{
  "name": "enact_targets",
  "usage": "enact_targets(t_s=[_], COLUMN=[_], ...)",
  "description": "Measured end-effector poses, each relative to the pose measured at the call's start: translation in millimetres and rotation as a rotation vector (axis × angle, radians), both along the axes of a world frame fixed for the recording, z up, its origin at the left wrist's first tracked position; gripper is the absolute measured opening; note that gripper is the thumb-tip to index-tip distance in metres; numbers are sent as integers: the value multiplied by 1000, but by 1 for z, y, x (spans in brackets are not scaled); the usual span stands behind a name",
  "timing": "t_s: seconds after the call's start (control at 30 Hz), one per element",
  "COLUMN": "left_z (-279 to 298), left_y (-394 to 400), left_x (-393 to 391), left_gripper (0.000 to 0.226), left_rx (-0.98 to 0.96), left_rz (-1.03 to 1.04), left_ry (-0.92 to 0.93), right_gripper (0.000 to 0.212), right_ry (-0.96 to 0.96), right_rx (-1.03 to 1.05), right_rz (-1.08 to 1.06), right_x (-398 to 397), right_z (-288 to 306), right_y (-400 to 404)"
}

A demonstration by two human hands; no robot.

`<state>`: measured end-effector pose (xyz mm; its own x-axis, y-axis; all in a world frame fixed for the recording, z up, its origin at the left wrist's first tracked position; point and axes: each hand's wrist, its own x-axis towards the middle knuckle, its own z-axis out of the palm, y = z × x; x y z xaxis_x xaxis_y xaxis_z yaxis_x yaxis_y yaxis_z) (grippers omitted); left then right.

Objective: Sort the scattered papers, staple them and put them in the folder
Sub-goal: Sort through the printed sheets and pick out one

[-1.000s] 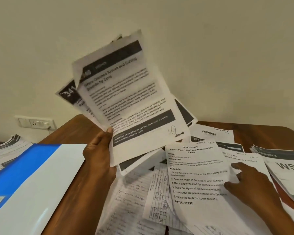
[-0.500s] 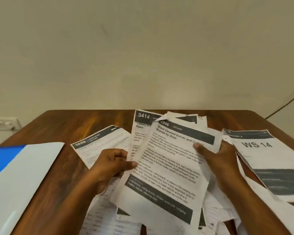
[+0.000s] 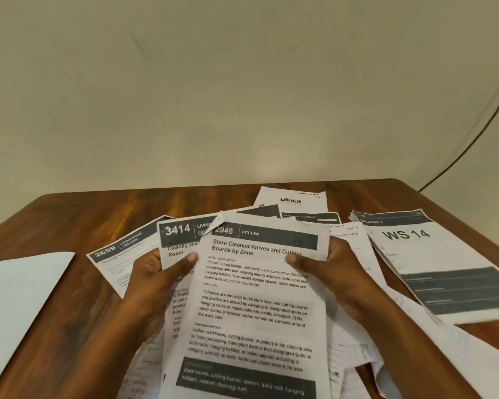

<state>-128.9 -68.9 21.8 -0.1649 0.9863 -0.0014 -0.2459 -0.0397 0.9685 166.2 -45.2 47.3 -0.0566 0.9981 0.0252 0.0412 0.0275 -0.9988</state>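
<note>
Here we hold the sheet headed 2946 KITCHEN [image 3: 257, 298] between both hands, nearest to us and on top of the pile. Our left hand [image 3: 153, 286] grips its left edge, thumb lying on the printed face and fingers curled behind; under that thumb also sits the 3414 sheet [image 3: 179, 237], fanned out just to the left. Our right hand [image 3: 332, 280] pinches the right edge the same way, thumb on the page near the heading. The two hands stand apart, one at each side of the page.

Beneath and around it lie loose papers [image 3: 355, 358], some handwritten, overlapping without order. To the left the 2659 sheet [image 3: 113, 263] rests on the wooden table [image 3: 69, 223], and further left the folder [image 3: 20, 289], blue and white, lies flat near the table edge. To the right the WS 14 stack [image 3: 432, 263] sits apart from our pile, and beyond the middle a blinkit sheet [image 3: 294, 200] lies closest to the wall [image 3: 242, 96].

We judge the sorting step to be in hand: pages are being gathered by number. No stapler shows. Next we would need to square the held sheets' edges and draw in the remaining strays before any stapling.
</note>
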Motion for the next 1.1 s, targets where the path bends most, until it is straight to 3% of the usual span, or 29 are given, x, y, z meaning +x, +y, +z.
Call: enact_targets(t_s=[0.1, 0.2, 0.3, 0.37, 0.53, 0.7, 0.8, 0.9, 1.1], left_z=[-1, 1, 0, -2, -2, -2, 9, 7, 3], left_y=[0, -2, -2, -2, -1, -1, -4, -1, -2], left_x=[1, 2, 1, 0, 0, -2, -15, -51, -74], left_gripper=[25, 24, 26, 27, 28, 25, 11, 13, 33], left_rx=[10, 17, 17, 10, 10, -37, -85, -151, -312], left_rz=[8, 34, 47, 59, 72, 86, 206, 366, 232], left_ry=[-12, -24, -43, -37, -27, 23, 312, 665, 901], right_gripper=[39, 36, 48, 56, 32, 32, 35, 42, 41], right_ry=[-92, -339, -481, -481, -469, -501, -584, -661, -758], right_rx=[28, 27, 0, 13, 43, 35, 30, 57, 85], right_rz=[23, 69, 102, 80, 111, 151, 169, 133, 113], right_x=[4, 10, 14, 15, 15, 10, 10, 9, 8], right_z=[1, 1, 0, 0, 3, 3, 4, 0, -6], right_y=[0, 3, 4, 4, 3, 0, -1, 1, 0])
